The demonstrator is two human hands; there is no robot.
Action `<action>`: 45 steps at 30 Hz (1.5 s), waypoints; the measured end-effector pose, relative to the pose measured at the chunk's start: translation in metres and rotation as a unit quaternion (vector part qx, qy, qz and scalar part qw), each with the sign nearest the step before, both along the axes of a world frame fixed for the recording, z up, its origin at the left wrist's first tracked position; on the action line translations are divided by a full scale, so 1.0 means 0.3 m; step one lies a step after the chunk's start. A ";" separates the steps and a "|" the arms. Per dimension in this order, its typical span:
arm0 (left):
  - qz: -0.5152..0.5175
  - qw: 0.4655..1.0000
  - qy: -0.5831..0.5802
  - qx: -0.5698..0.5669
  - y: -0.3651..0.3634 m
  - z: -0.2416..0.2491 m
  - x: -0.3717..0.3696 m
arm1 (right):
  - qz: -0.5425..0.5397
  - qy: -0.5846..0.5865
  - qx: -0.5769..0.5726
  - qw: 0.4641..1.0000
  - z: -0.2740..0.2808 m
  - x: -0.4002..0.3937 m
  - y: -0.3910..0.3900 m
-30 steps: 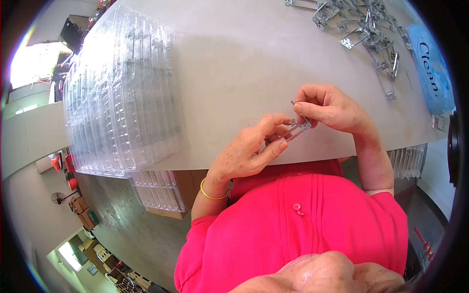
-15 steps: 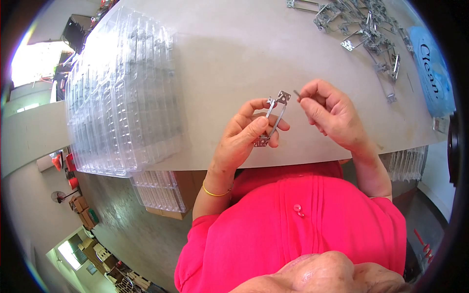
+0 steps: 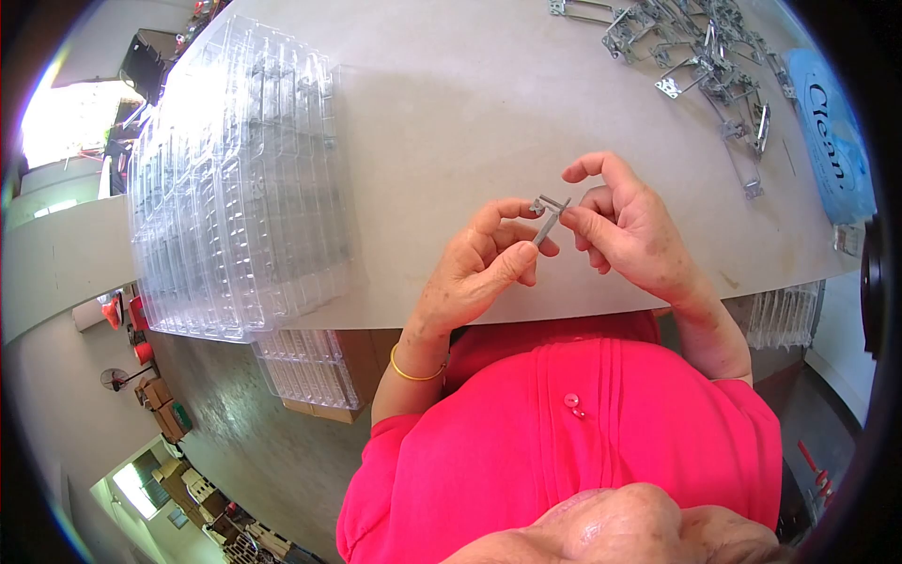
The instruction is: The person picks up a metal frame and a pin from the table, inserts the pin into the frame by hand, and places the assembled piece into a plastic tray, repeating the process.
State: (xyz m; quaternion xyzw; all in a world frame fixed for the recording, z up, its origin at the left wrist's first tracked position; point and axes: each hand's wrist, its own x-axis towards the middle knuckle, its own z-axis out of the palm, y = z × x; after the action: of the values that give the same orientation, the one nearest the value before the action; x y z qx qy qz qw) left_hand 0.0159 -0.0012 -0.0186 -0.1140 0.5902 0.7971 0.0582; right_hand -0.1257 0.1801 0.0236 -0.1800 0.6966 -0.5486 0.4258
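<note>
My left hand (image 3: 479, 263) grips a small metal bracket (image 3: 546, 228) between thumb and fingers, tilted so that its narrow side faces up. My right hand (image 3: 628, 221) meets the bracket's upper end, its thumb tip pressed there and its index finger raised clear. A thin grey pin (image 3: 553, 200) shows at that end beside the right thumb; how far it sits in the bracket is too small to tell. Both hands are just above the table near its front edge.
A tangled pile of metal brackets (image 3: 714, 66) lies at the back right, beside a blue packet (image 3: 827, 141) marked "Clean". Stacked clear plastic trays (image 3: 235, 188) stand on the left of the table (image 3: 442, 122). Below the edge are more trays (image 3: 305, 362) and a cardboard box (image 3: 371, 357).
The right hand has moved left with the pin to the bracket's end, and its index finger has lifted. The left hand has turned the bracket edge-on.
</note>
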 end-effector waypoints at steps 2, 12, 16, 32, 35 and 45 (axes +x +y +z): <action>-0.005 1.000 -0.005 -0.005 -0.007 0.001 0.002 | 0.010 0.003 0.001 1.000 -0.003 -0.004 0.008; 0.016 0.999 -0.018 0.029 -0.034 0.046 -0.010 | -0.020 0.041 -0.033 0.998 -0.048 -0.046 0.066; -0.012 0.996 -0.053 0.067 -0.009 0.073 -0.033 | -0.045 0.140 -0.178 0.973 -0.101 -0.012 0.017; 0.055 0.981 0.109 0.153 0.012 0.053 -0.076 | -0.192 -0.205 -0.296 0.913 -0.174 0.020 -0.022; 0.049 0.983 0.115 0.132 -0.002 0.033 -0.076 | -0.169 -0.224 -0.280 0.918 -0.177 0.038 -0.024; 0.112 0.979 0.168 0.029 -0.019 -0.008 -0.069 | -0.143 -0.270 -0.232 0.924 -0.168 0.087 -0.036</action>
State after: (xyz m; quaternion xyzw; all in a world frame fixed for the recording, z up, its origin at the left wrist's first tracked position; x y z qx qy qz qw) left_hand -0.0048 -0.0068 -0.0211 -0.0417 0.5515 0.8232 -0.1281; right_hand -0.0996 0.1691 -0.0268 -0.0174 0.4269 -0.7777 0.4610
